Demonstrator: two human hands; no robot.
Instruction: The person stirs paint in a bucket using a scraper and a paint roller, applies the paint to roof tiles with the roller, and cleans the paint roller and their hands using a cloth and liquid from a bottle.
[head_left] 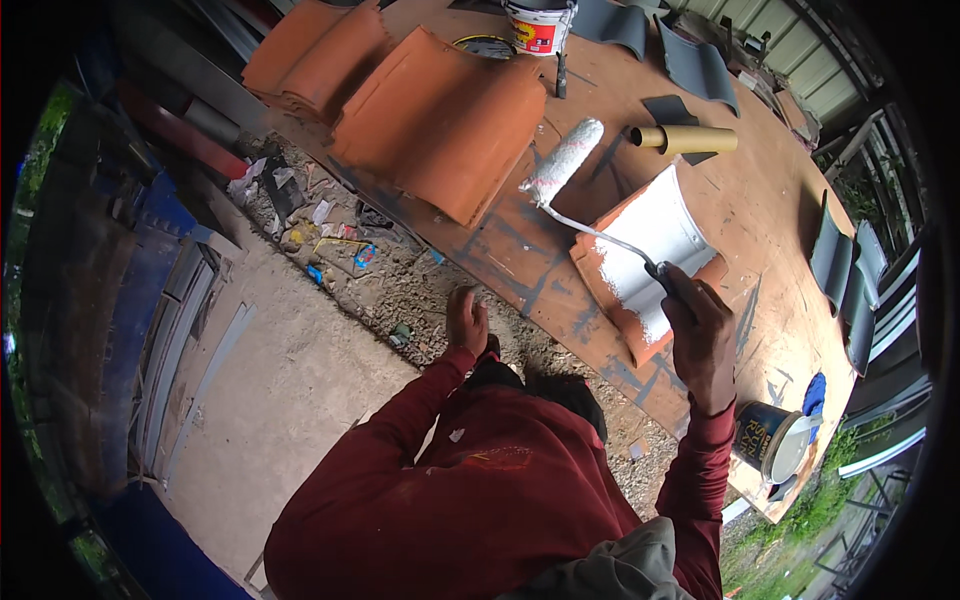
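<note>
The fingers of the right hand are wrapped round the dark handle of a paint roller, which should be light, with a soft sleeve on a stiff wire, best held by that grip. Below it, on the tabletop near its edge, lies a curved tile, partly white; it is probably rigid, fairly heavy, brittle and slick where coated, so best taken by its bare orange edges. The left hand hangs half-curled beside the tabletop; whether it holds anything cannot be told.
</note>
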